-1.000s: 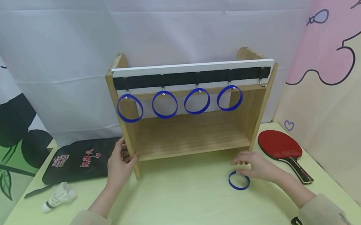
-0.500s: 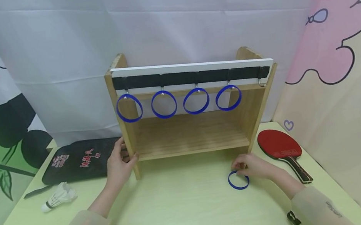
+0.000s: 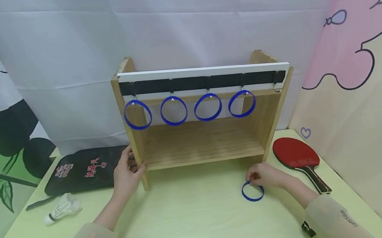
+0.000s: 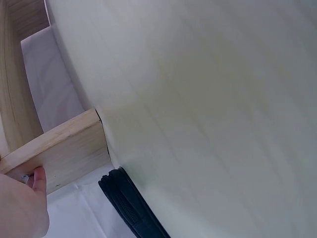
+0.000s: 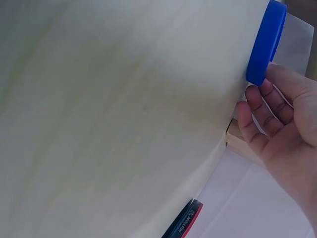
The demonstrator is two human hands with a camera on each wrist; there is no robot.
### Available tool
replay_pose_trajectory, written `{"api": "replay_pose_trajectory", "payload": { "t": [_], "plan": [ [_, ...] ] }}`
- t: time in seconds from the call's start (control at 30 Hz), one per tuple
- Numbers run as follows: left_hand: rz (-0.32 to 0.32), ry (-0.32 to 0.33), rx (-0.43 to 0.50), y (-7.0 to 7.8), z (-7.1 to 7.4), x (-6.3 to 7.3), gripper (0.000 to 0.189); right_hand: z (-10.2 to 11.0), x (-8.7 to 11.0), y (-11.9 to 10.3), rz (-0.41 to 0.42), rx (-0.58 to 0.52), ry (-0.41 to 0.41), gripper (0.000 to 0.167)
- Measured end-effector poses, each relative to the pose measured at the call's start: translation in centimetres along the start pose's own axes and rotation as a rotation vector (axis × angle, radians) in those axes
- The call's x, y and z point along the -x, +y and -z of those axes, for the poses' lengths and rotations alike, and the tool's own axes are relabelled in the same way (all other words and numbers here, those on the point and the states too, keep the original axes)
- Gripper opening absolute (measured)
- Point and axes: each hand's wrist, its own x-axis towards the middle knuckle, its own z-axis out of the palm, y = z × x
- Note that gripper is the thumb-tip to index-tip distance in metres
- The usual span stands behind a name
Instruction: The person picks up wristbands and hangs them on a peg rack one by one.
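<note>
My left hand grips the left side panel of a small wooden shelf, thumb on the front edge and fingers round the outer side. At the table near the shelf's right leg, my right hand pinches the far rim of a blue ring. In the right wrist view the thumb lies against the blue ring, with the other fingers curled close by. Several matching blue rings hang from hooks on the shelf's white and black front bar. The rightmost hook bears no ring.
Left of the shelf lie a black zip case and a shuttlecock. A red table tennis bat lies on the right, near the right forearm. White cloth hangs behind the shelf.
My right hand has come slightly down and its fingers have closed on the ring's rim. The left hand stays on the shelf's side panel.
</note>
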Motion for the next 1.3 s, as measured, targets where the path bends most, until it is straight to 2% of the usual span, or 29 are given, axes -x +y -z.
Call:
{"api": "replay_pose_trajectory", "payload": {
  "t": [0.2, 0.57, 0.83, 1.3],
  "plan": [
    [-0.011, 0.002, 0.001, 0.1, -0.1, 0.1, 0.068, 0.8, 0.8, -1.0, -0.023, -0.05, 0.013, 0.008],
    [0.004, -0.004, 0.005, -0.1, -0.4, 0.8, 0.066, 1.7, 2.5, -1.8, -0.001, -0.058, 0.083, 0.01],
    [-0.004, -0.002, 0.002, -0.1, -0.6, 0.5, 0.067, 3.1, 3.0, -3.6, -0.069, -0.072, 0.069, 0.012],
    [-0.019, 0.014, -0.015, -0.4, -0.2, 0.1, 0.067, 6.4, 3.2, -7.1, 0.052, -0.026, 0.207, 0.013]
  ]
}}
